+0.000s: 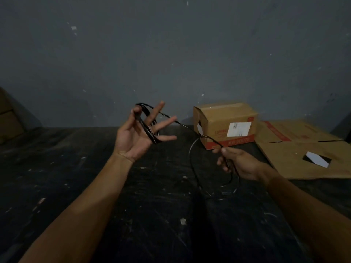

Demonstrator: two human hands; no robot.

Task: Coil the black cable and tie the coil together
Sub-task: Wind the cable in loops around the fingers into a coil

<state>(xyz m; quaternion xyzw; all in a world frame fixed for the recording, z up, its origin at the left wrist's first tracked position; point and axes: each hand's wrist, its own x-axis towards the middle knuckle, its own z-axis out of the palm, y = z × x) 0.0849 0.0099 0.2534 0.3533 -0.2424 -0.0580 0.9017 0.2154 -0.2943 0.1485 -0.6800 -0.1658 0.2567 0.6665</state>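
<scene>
The black cable [191,154] is thin and dark against a dark floor. My left hand [136,135] is raised palm up, pinching a few loops of it between thumb and forefinger while the other fingers spread. From there a strand runs right and down to my right hand [237,164], which is closed on the cable. Below the right hand the cable hangs in a wide loop and trails onto the floor, where it is hard to follow.
A small cardboard box [226,124] stands against the grey wall behind the right hand. A flattened cardboard sheet [303,149] lies on the floor at the right. Another box [9,118] sits at the far left edge.
</scene>
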